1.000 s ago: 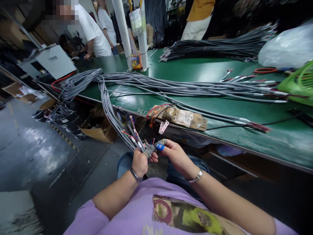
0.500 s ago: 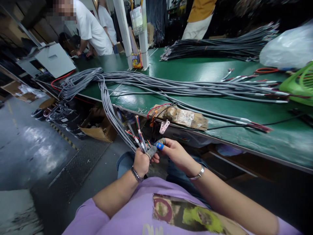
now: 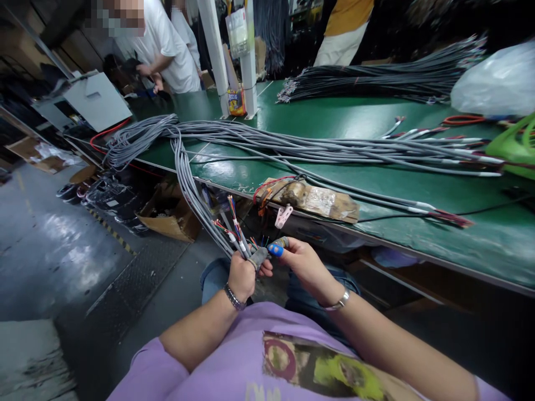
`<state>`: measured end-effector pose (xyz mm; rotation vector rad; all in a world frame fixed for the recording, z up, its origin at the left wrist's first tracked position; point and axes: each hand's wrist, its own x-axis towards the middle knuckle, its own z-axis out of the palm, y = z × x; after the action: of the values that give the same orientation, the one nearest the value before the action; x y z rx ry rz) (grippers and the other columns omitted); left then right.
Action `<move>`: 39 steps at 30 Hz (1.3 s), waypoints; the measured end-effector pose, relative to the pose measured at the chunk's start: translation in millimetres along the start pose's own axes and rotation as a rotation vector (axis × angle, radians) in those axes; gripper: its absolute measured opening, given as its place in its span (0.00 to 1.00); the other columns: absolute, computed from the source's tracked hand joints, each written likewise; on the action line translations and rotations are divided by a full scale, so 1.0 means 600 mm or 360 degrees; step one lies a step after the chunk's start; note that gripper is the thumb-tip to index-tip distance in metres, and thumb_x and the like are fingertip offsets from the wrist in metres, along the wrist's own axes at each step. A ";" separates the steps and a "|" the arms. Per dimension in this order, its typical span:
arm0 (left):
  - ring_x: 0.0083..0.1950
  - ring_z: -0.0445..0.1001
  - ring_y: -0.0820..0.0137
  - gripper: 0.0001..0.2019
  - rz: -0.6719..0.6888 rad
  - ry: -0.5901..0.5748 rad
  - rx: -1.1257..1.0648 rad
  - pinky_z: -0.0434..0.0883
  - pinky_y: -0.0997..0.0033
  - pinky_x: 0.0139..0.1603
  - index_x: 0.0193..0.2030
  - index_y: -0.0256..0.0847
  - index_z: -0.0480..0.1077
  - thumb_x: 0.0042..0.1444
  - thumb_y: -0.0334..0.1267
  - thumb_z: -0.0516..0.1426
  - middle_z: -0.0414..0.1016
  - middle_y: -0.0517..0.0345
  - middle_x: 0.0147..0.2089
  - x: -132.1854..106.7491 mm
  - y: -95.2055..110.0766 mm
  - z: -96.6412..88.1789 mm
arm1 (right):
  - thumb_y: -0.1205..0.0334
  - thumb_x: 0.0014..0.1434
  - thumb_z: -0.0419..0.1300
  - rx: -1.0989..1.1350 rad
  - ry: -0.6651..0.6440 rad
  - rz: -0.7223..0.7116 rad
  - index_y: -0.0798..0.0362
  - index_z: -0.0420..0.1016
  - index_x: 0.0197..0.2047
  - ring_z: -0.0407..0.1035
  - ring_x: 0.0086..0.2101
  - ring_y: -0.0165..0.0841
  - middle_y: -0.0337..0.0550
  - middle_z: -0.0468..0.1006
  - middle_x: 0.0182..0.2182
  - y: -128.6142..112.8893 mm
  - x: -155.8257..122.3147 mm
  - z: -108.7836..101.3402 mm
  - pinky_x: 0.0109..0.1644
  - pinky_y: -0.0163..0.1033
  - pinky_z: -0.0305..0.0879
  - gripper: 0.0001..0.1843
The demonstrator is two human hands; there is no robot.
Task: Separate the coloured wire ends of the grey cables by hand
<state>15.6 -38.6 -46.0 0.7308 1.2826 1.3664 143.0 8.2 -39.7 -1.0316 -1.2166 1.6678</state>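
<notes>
My left hand [image 3: 246, 273] is wrapped round the ends of several grey cables [image 3: 190, 192] that hang from the bench edge. Their stripped ends, with thin coloured wires [image 3: 233, 214] fanned out, stick up above the fist. A grey cover sits on my left thumb. My right hand [image 3: 298, 259], blue wrap on its thumb and a grey cover on the forefinger, pinches close to the left thumb. Fine wire tips show by the pinch, but what exactly it holds is too small to tell.
Across the green bench [image 3: 326, 120] lies a long bundle of grey cables. A taped wooden block [image 3: 321, 201] with a pink clip [image 3: 283, 216] sits at the near edge. Black cables [image 3: 376, 81] and a plastic bag [image 3: 497, 81] lie farther back. A co-worker [image 3: 171, 50] stands far left.
My right hand has shifted slightly away from my left thumb, opening a small gap. My left hand keeps its hold on the cables. The co-worker's hands have lifted.
</notes>
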 end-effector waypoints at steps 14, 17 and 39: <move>0.15 0.67 0.76 0.17 0.0046 0.0062 -0.0008 0.61 0.80 0.16 0.24 0.37 0.67 0.48 0.49 0.62 0.71 0.60 0.16 0.001 0.005 0.004 | 0.51 0.42 0.70 0.0121 -0.0084 -0.0043 0.54 0.73 0.27 0.64 0.26 0.29 0.39 0.74 0.24 0.000 -0.009 -0.001 0.32 0.38 0.60 0.16; 0.15 0.67 0.76 0.16 0.0034 0.0061 -0.0032 0.62 0.79 0.16 0.24 0.37 0.67 0.47 0.48 0.62 0.71 0.61 0.16 0.001 0.005 0.004 | 0.53 0.43 0.70 0.0141 -0.0115 -0.0039 0.54 0.72 0.25 0.63 0.25 0.28 0.37 0.72 0.22 -0.006 -0.012 -0.001 0.32 0.37 0.60 0.15; 0.15 0.65 0.77 0.17 -0.0033 -0.0174 -0.0151 0.63 0.77 0.15 0.23 0.36 0.67 0.40 0.49 0.65 0.69 0.61 0.16 0.017 0.056 0.040 | 0.41 0.51 0.62 0.0710 -0.0062 0.0177 0.54 0.76 0.32 0.63 0.22 0.27 0.39 0.72 0.23 -0.050 0.076 -0.017 0.25 0.33 0.63 0.22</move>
<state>25.7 -16.7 -10.9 0.7149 1.1289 1.3425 141.2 59.6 -19.7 -0.8005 -0.7662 1.9388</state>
